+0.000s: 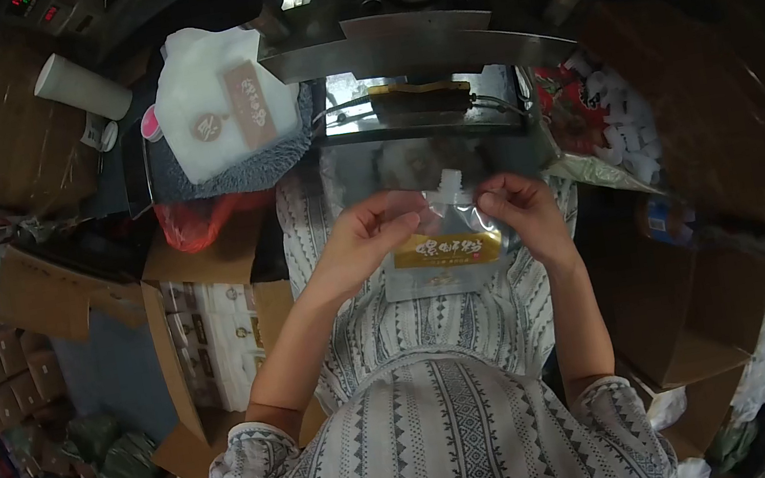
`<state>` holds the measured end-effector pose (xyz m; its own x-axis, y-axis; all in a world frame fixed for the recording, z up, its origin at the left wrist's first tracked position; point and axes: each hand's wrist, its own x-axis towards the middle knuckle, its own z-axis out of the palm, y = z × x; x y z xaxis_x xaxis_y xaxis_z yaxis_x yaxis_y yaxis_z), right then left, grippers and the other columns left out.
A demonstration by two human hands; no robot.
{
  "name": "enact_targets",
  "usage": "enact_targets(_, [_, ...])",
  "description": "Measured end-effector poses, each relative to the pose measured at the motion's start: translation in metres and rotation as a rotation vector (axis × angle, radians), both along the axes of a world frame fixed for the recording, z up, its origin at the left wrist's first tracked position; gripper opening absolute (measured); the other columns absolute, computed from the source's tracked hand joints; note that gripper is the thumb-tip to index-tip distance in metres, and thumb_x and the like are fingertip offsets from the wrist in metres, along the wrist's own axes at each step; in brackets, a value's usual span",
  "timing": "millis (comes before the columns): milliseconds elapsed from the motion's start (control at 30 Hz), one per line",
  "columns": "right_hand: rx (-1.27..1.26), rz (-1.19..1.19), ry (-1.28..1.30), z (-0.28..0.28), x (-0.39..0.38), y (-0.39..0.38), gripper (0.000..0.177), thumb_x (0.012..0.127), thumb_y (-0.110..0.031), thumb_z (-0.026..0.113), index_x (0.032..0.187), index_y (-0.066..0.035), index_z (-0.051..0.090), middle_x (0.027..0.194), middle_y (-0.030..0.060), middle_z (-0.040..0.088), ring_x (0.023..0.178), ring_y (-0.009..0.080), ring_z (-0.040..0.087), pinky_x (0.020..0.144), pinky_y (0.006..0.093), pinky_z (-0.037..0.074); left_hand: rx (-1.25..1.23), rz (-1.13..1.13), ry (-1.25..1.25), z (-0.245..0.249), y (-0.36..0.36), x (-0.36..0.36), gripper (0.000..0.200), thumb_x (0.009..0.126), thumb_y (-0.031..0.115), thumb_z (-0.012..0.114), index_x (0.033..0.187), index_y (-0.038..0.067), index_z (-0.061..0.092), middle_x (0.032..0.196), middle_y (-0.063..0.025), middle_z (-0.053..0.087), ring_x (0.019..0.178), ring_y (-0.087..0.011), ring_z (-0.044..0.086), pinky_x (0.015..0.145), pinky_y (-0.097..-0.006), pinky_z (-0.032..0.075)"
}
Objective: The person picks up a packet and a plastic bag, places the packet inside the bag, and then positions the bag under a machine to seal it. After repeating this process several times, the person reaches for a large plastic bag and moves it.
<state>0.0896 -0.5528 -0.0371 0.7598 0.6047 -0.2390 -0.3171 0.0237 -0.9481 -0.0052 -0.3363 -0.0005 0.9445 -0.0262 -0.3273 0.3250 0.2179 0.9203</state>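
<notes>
Between my hands hangs a clear spout pouch (445,279) with a gold printed label and a white spout (450,182) at its top edge. My left hand (380,236) pinches the pouch's upper left side between thumb and fingers. On the upper right side, close to the spout, my right hand (525,214) pinches it the same way. The pouch hangs roughly upright over my lap. Just beyond it is a machine (419,50) with a metal front plate and a gold-edged dark block (421,98) beneath.
At the left a stack of printed pouches (219,105) lies on a grey fluffy cloth (243,169), beside a white cylinder (81,86). A cardboard box (170,360) with packed white items stands lower left. On the right, white spout-like pieces (622,119) fill a bag.
</notes>
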Motion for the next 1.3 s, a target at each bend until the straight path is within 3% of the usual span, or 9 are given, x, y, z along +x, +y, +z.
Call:
enact_targets(333, [0.066, -0.012, 0.046, 0.004, -0.005, 0.007, 0.022, 0.091, -0.021, 0.065, 0.093, 0.0, 0.068, 0.085, 0.0008, 0.068, 0.082, 0.006, 0.057, 0.077, 0.0228, 0.045, -0.081, 0.11, 0.058, -0.002, 0.0, 0.001, 0.02, 0.091, 0.01, 0.06, 0.106, -0.003, 0.061, 0.098, -0.0088, 0.068, 0.092, -0.0158, 0.066, 0.085, -0.0276, 0.05])
enact_targets(1033, [0.057, -0.148, 0.118, 0.002, -0.005, 0.013, 0.029, 0.095, -0.027, 0.059, 0.097, 0.001, 0.066, 0.085, 0.0025, 0.067, 0.079, 0.0066, 0.057, 0.076, 0.022, 0.044, -0.034, 0.123, 0.001, -0.006, 0.004, 0.002, 0.025, 0.092, 0.011, 0.06, 0.112, -0.003, 0.061, 0.102, -0.0089, 0.067, 0.094, -0.0167, 0.065, 0.088, -0.0291, 0.049])
enact_targets(1067, [0.057, -0.146, 0.112, 0.005, -0.005, 0.015, 0.029, 0.095, -0.027, 0.059, 0.097, 0.001, 0.066, 0.085, 0.0025, 0.067, 0.079, 0.0066, 0.057, 0.076, 0.022, 0.044, -0.008, 0.135, -0.017, -0.006, 0.005, 0.004, 0.026, 0.092, 0.011, 0.059, 0.113, -0.003, 0.06, 0.105, -0.0089, 0.067, 0.095, -0.0162, 0.064, 0.087, -0.0291, 0.049])
enact_targets(1100, [-0.126, -0.263, -0.178, 0.01, -0.005, 0.017, 0.027, 0.093, -0.024, 0.061, 0.099, 0.002, 0.066, 0.086, 0.0048, 0.068, 0.081, 0.0087, 0.058, 0.076, 0.0233, 0.045, -0.009, 0.137, -0.025, -0.006, 0.004, 0.008, 0.026, 0.092, 0.011, 0.059, 0.113, -0.003, 0.06, 0.105, -0.0089, 0.067, 0.095, -0.0162, 0.064, 0.087, -0.0291, 0.049])
enact_targets(1133, [-0.309, -0.379, -0.469, 0.016, -0.006, 0.016, 0.025, 0.092, -0.021, 0.062, 0.101, 0.002, 0.065, 0.088, 0.0071, 0.068, 0.083, 0.0108, 0.06, 0.076, 0.0247, 0.047, 0.213, 0.234, -0.078, -0.006, 0.002, 0.013, 0.026, 0.091, 0.013, 0.06, 0.112, -0.003, 0.061, 0.104, -0.01, 0.067, 0.094, -0.018, 0.064, 0.086, -0.0298, 0.049])
enact_targets(1167, [-0.309, -0.378, -0.476, 0.028, -0.008, 0.012, 0.025, 0.092, -0.021, 0.062, 0.101, 0.002, 0.065, 0.088, 0.0071, 0.068, 0.083, 0.0108, 0.06, 0.076, 0.0247, 0.047, 0.436, 0.334, -0.13, -0.005, 0.002, 0.017, 0.026, 0.09, 0.014, 0.062, 0.111, -0.002, 0.062, 0.103, -0.0111, 0.067, 0.093, -0.0198, 0.064, 0.084, -0.0305, 0.048])
enact_targets(1200, [-0.373, -0.327, -0.554, 0.045, -0.011, 0.004, 0.024, 0.09, -0.018, 0.064, 0.104, 0.001, 0.064, 0.089, 0.0089, 0.068, 0.084, 0.0136, 0.062, 0.076, 0.0266, 0.048, 0.434, 0.34, -0.133, -0.006, 0.004, 0.018, 0.026, 0.09, 0.014, 0.062, 0.111, -0.002, 0.062, 0.103, -0.0111, 0.067, 0.093, -0.0198, 0.064, 0.084, -0.0305, 0.048])
enact_targets(1267, [-0.498, -0.263, -0.687, 0.079, -0.018, -0.019, 0.024, 0.087, -0.011, 0.065, 0.108, -0.001, 0.063, 0.091, 0.0108, 0.068, 0.085, 0.0176, 0.064, 0.074, 0.0298, 0.049, 1.229, 0.451, -0.481, -0.011, 0.009, 0.018, 0.029, 0.087, 0.013, 0.064, 0.115, 0.003, 0.062, 0.11, -0.0141, 0.062, 0.1, -0.0289, 0.059, 0.086, -0.0348, 0.047])
enact_targets(1300, [-0.56, -0.253, -0.745, 0.092, -0.015, -0.033, 0.024, 0.086, -0.008, 0.065, 0.109, -0.002, 0.063, 0.091, 0.0108, 0.068, 0.084, 0.0188, 0.065, 0.072, 0.0311, 0.05, 1.235, 0.458, -0.484, -0.014, 0.018, 0.017, 0.029, 0.087, 0.013, 0.064, 0.115, 0.003, 0.062, 0.11, -0.0141, 0.062, 0.1, -0.0289, 0.059, 0.086, -0.0348, 0.047])
